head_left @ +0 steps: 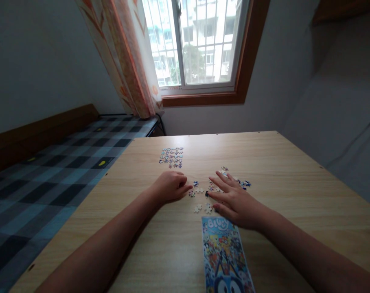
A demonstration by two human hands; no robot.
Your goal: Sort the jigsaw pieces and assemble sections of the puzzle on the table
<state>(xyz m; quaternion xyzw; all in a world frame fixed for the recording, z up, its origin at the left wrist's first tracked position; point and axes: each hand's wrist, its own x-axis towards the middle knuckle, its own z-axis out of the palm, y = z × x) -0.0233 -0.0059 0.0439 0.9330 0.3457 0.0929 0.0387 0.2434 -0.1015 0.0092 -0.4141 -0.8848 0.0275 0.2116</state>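
Note:
My left hand [170, 185] rests on the wooden table [279, 171] with its fingers curled in, close to a few loose puzzle pieces [200, 199]. Whether it holds a piece is hidden. My right hand [235, 199] lies flat with fingers spread over more scattered pieces [244, 184]; a fingertip touches a dark piece [207, 193]. A partly joined patch of puzzle [171, 157] lies farther back on the left. A colourful picture card [226, 256] lies near the front edge, just below my right hand.
A bed with a blue and black checked cover [50, 179] stands along the table's left side. Behind the table are a window [200, 44] with bars and an orange patterned curtain [126, 61]. A grey wall runs on the right.

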